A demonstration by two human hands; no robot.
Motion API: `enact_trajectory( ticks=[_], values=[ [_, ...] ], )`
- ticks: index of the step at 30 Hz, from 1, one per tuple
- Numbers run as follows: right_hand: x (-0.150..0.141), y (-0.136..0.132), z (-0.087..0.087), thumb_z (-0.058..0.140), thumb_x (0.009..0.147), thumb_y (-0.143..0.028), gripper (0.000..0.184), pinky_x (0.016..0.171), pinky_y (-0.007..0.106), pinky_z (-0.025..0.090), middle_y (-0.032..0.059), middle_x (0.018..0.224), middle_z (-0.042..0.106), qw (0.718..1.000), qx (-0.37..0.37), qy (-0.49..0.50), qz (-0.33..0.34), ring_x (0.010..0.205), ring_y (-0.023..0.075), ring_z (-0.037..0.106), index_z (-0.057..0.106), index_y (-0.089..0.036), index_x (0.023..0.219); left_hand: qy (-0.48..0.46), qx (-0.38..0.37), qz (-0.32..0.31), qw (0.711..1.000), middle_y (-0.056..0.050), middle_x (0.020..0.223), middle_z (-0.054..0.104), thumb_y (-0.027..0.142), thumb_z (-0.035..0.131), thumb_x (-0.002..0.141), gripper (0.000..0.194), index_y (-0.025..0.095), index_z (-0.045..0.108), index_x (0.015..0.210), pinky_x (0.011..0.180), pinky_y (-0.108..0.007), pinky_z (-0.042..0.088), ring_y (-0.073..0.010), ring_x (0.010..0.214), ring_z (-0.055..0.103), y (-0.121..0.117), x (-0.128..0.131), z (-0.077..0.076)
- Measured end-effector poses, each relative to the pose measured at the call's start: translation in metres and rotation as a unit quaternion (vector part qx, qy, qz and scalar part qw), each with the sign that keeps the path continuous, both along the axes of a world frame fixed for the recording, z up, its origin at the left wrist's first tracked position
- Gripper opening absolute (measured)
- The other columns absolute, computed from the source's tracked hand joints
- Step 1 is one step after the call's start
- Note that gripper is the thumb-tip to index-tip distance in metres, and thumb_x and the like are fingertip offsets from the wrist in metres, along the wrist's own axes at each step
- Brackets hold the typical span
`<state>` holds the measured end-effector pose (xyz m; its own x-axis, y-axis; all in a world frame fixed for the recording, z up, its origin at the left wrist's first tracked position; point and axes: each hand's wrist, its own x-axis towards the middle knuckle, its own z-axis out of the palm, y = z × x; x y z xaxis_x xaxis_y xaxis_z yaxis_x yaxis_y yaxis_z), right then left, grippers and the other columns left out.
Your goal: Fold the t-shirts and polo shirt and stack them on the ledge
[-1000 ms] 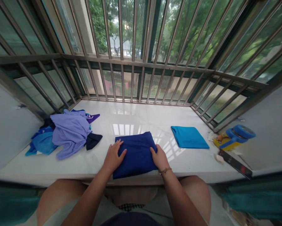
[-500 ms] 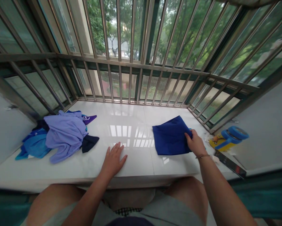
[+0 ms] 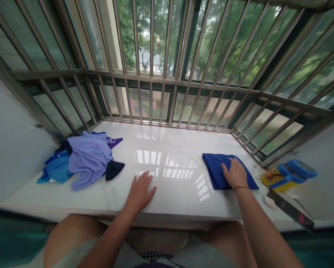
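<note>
My right hand (image 3: 235, 173) lies flat on a folded navy cloth (image 3: 217, 171), pressing on its top near the right end of the white marble sill (image 3: 167, 149). The teal cloth seen earlier is hidden, apparently beneath the navy one. My left hand (image 3: 140, 191) rests palm down on the bare marble, fingers spread, holding nothing. Left of it lies a loose heap of clothes, topped by a lavender shirt (image 3: 88, 158), with a blue cloth (image 3: 56, 168) and a dark navy piece (image 3: 113, 169) at its edges.
Steel window bars (image 3: 167, 100) run along the back and sides of the sill. A blue and yellow plastic object (image 3: 291, 175) and a black strip (image 3: 291, 210) lie at the right end. My knees (image 3: 72, 230) sit below the front edge.
The navy cloth has been carried right and set down where the teal cloth lay. My right hand now presses on top of it instead of gripping its edge. My left hand barely moved.
</note>
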<state>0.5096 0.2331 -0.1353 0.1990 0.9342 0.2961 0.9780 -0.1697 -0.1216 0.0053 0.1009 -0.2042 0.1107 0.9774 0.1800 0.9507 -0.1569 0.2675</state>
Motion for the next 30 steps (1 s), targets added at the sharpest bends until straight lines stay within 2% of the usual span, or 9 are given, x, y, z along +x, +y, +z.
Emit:
enact_trajectory(
  ticks=[3, 7, 11, 14, 18, 21, 24, 27, 30],
  values=[
    [-0.053, -0.018, -0.026, 0.040, 0.107, -0.055, 0.070, 0.127, 0.066, 0.030, 0.0237, 0.172, 0.042, 0.997, -0.076, -0.013, -0.011, 0.158, 0.0391, 0.039, 0.051, -0.012, 0.161, 0.002, 0.001, -0.002, 1.000, -0.013, 0.172, 0.048, 0.042, 0.055, 0.106, 0.054, 0.023, 0.060, 0.156, 0.135, -0.061, 0.026, -0.0318, 0.161, 0.044, -0.002, 0.001, 0.005],
    [-0.096, -0.052, -0.043, 0.037, 0.107, -0.053, 0.074, 0.126, 0.072, 0.028, 0.0249, 0.176, 0.035, 0.994, -0.096, -0.027, -0.046, 0.162, 0.0439, 0.032, 0.046, -0.008, 0.165, -0.004, 0.019, 0.001, 1.000, -0.015, 0.168, 0.053, 0.039, 0.055, 0.105, 0.051, 0.022, 0.063, 0.152, 0.134, -0.061, 0.030, -0.0318, 0.158, 0.048, -0.003, 0.001, 0.005],
    [-0.135, -0.104, -0.060, 0.032, 0.109, -0.050, 0.066, 0.125, 0.072, 0.031, 0.0190, 0.176, 0.038, 0.992, -0.114, -0.032, 0.042, 0.163, 0.0408, 0.033, 0.055, -0.017, 0.162, -0.017, 0.047, 0.026, 0.998, -0.017, 0.161, 0.060, 0.031, 0.053, 0.105, 0.044, 0.017, 0.068, 0.144, 0.133, -0.055, 0.036, -0.0310, 0.153, 0.053, 0.001, -0.003, 0.000],
    [-0.156, -0.140, -0.071, 0.030, 0.110, -0.048, 0.065, 0.127, 0.066, 0.032, 0.0171, 0.175, 0.042, 0.991, -0.094, -0.029, 0.091, 0.162, 0.0376, 0.038, 0.056, -0.019, 0.161, 0.001, 0.074, 0.088, 0.993, -0.021, 0.167, 0.053, 0.025, 0.048, 0.104, 0.047, 0.012, 0.066, 0.146, 0.132, -0.054, 0.036, -0.0337, 0.158, 0.046, 0.010, -0.016, 0.004],
    [-0.166, -0.158, -0.068, 0.032, 0.109, -0.045, 0.062, 0.129, 0.062, 0.031, 0.0169, 0.172, 0.047, 0.994, -0.073, -0.012, 0.083, 0.160, 0.0369, 0.041, 0.060, -0.018, 0.158, 0.047, 0.114, 0.257, 0.959, -0.026, 0.177, 0.034, 0.023, 0.046, 0.104, 0.057, 0.007, 0.054, 0.158, 0.131, -0.065, 0.030, -0.0420, 0.165, 0.031, 0.023, -0.052, 0.019],
    [-0.165, -0.157, -0.063, 0.034, 0.108, -0.043, 0.061, 0.129, 0.062, 0.031, 0.0167, 0.170, 0.049, 0.994, -0.075, -0.005, 0.082, 0.160, 0.0371, 0.043, 0.061, -0.017, 0.157, 0.044, 0.128, 0.361, 0.923, -0.034, 0.173, 0.034, 0.025, 0.046, 0.105, 0.061, 0.000, 0.046, 0.160, 0.126, -0.068, 0.034, -0.0457, 0.163, 0.030, 0.024, -0.082, 0.032],
    [-0.165, -0.155, -0.062, 0.035, 0.108, -0.043, 0.061, 0.129, 0.061, 0.031, 0.0157, 0.171, 0.049, 0.994, -0.076, -0.009, 0.079, 0.159, 0.0362, 0.043, 0.061, -0.018, 0.157, 0.030, 0.139, 0.409, 0.901, -0.037, 0.175, 0.027, 0.036, 0.050, 0.105, 0.071, 0.000, 0.036, 0.164, 0.125, -0.071, 0.032, -0.0471, 0.164, 0.024, 0.018, -0.111, 0.039],
    [-0.165, -0.155, -0.064, 0.037, 0.108, -0.043, 0.060, 0.130, 0.061, 0.031, 0.0141, 0.172, 0.048, 0.994, -0.074, -0.009, 0.076, 0.159, 0.0357, 0.043, 0.061, -0.019, 0.157, -0.018, 0.125, 0.434, 0.892, -0.040, 0.175, 0.022, 0.062, 0.060, 0.098, 0.090, 0.001, 0.040, 0.162, 0.124, -0.074, 0.029, -0.0518, 0.164, 0.021, 0.013, -0.142, 0.042],
    [-0.167, -0.156, -0.064, 0.037, 0.108, -0.042, 0.059, 0.130, 0.061, 0.030, 0.0145, 0.171, 0.048, 0.995, -0.071, -0.001, 0.076, 0.159, 0.0356, 0.043, 0.061, -0.019, 0.157, -0.116, 0.107, 0.402, 0.902, -0.038, 0.162, 0.047, 0.066, 0.064, 0.093, 0.085, 0.000, 0.058, 0.147, 0.126, -0.064, 0.036, -0.0483, 0.157, 0.040, 0.009, -0.176, 0.048]
  ],
)
